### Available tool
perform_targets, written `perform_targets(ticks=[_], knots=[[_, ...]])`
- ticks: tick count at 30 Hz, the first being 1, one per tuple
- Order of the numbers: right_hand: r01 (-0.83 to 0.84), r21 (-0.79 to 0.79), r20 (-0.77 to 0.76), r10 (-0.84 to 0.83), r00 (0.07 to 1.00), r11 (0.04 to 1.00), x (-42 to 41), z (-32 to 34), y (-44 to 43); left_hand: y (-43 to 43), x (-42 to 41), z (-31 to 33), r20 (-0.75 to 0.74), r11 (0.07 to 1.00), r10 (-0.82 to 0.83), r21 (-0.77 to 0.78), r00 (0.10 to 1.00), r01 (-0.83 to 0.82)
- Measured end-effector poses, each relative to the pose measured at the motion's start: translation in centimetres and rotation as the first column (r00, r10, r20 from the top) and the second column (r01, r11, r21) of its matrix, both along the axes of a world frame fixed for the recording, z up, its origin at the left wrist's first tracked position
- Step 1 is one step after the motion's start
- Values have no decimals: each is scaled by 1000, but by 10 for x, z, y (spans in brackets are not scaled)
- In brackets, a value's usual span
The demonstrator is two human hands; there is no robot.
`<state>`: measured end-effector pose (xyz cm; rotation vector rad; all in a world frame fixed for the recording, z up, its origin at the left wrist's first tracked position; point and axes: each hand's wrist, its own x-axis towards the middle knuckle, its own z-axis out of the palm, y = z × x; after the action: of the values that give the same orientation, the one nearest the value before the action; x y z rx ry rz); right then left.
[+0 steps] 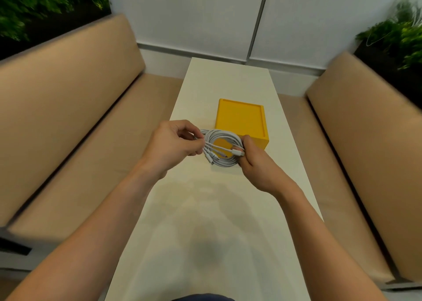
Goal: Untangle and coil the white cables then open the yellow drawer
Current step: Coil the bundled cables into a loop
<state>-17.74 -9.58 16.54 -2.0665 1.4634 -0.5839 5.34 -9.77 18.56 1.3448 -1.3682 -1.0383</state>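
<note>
The white cables (pixel 221 148) hang coiled between both hands, above the table (pixel 205 209). The left hand (pixel 170 146) pinches the coil's left side; the right hand (pixel 255 163) grips its right side, apparently thumb on a plug. Just beyond the grip sits the yellow drawer (pixel 241 119).

Bare forearms (pixel 91 221) and hands (pixel 170 145), a sliver of dark blue clothing (pixel 203 298) at the bottom edge.

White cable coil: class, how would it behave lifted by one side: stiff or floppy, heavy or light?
Probably floppy: the white cable coil is pinched on both sides, by left hand and right hand. Likely light: fingers alone hold it up. Its loose connector ends may dangle.
</note>
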Motion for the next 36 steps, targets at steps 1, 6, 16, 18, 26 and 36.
perform_targets(ticks=[1, 6, 16, 18, 26, 36], knots=[[-4, 23, 3, 4, 1000, 1000, 0, 0, 1, 0, 0, -1, 29, 1000, 16, -6, 999, -15], [-35, 132, 27, 32, 999, 991, 1, 4, 3, 0, -3, -10, 43, 996, 88, -28, 995, -87], [47, 128, -27, -44, 999, 991, 13, 8, 3, 0, -15, -20, -26, 987, 156, -37, 987, -157], [66, 109, -29, -64, 998, 992, 16, 8, 5, -1, -16, -21, -2, 988, 146, -42, 989, -146], [3, 124, 43, -9, 999, 992, 17, 10, 10, -5, -18, -21, 209, 961, 203, -228, 956, -155], [-62, 264, 265, -11, 964, 963, 12, 11, 10, -10, -28, -29, 426, 853, 334, -516, 841, -78]])
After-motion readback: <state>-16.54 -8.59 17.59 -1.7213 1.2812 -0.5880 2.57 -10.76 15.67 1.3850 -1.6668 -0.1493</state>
